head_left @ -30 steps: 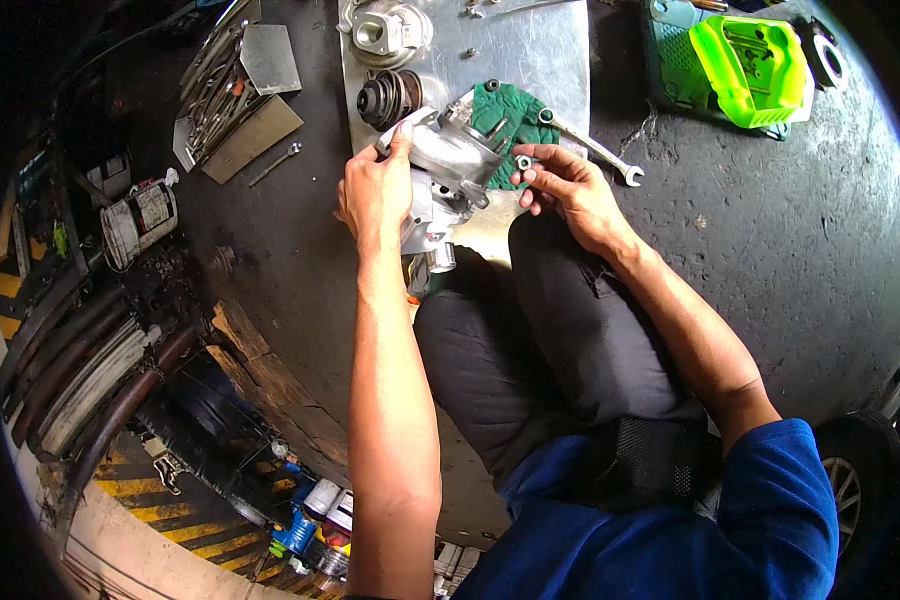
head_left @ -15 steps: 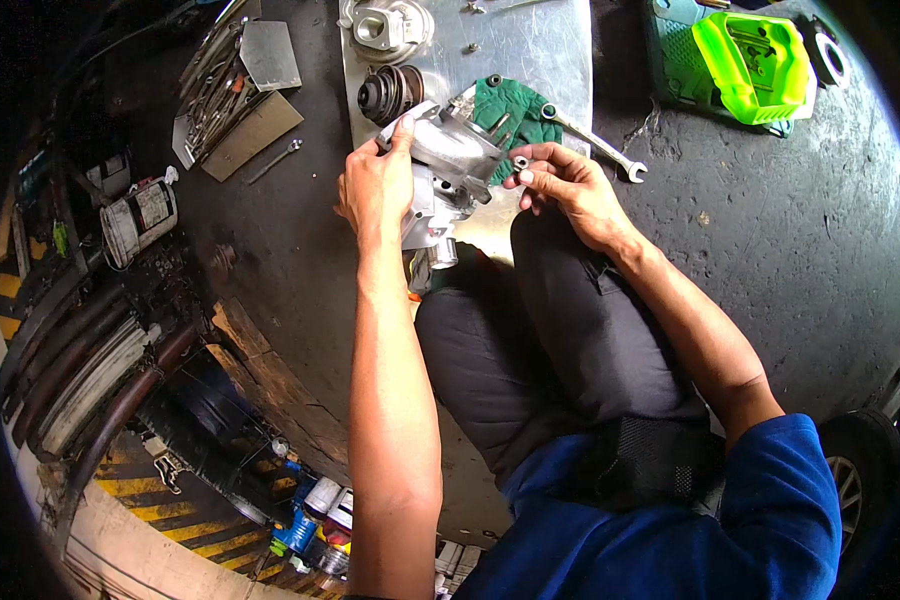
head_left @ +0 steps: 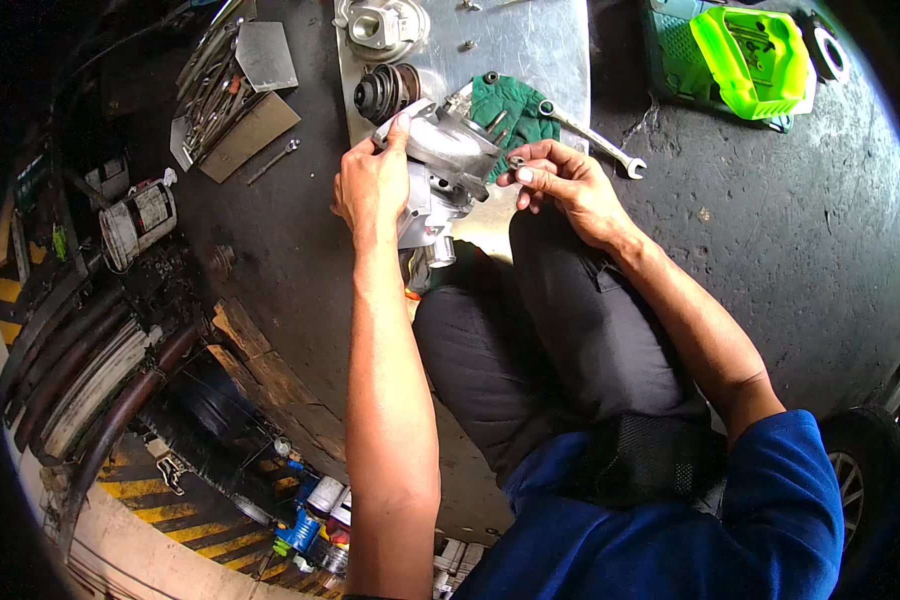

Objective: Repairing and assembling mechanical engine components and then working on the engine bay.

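Observation:
My left hand (head_left: 372,188) is closed around the left side of a silver cast-metal housing (head_left: 450,145), thumb lying on its upper rim. The housing is tilted, with a short pipe stub (head_left: 440,252) at its lower end. Pinched between the thumb and fingers of my right hand (head_left: 565,185) is a small metal nut (head_left: 516,162), close to the housing's right edge. Thin studs (head_left: 498,128) stick out just above that edge. Behind lies a green cloth (head_left: 520,108) with another small nut (head_left: 490,78) at its top. A combination wrench (head_left: 595,138) rests partly on the cloth.
A dark ribbed round part (head_left: 388,92) and a pale metal casting (head_left: 385,28) sit on the metal sheet (head_left: 535,45). At far left is an open tray of tools (head_left: 220,95), with a slim tool (head_left: 274,162) beside it. A bright green bin (head_left: 750,65) holds small parts.
My right hand has brought the nut slightly left, nearer the housing, and the nut has turned a little. My left hand keeps its grip. The whole view has shifted slightly.

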### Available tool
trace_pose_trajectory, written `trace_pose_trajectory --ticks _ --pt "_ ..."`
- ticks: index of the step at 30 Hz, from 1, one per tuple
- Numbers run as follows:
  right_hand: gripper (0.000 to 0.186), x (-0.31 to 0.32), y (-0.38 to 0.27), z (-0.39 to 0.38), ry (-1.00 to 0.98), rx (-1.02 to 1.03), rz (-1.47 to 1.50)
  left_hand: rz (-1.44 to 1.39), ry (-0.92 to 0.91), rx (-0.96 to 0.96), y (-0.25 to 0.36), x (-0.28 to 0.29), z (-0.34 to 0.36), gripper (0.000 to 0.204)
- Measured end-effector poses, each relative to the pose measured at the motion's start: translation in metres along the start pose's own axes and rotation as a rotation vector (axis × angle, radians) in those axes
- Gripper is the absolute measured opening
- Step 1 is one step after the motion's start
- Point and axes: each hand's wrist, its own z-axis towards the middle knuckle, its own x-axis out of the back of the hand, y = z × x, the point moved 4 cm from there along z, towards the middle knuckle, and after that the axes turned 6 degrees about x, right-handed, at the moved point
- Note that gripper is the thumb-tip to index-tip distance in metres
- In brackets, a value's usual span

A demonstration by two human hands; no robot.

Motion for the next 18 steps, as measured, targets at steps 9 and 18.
trace_pose_trajectory --ticks 9,18 --pt "0.034 -0.006 -0.004 -0.002 -0.083 0.010 0.103 0.022 0.006 -0.013 0.002 0.002 0.000 0.069" --pt "0.032 0.008 0.008 0.004 0.033 -0.051 0.108 0.028 0.007 0.001 -0.001 0.000 0.000 0.069"
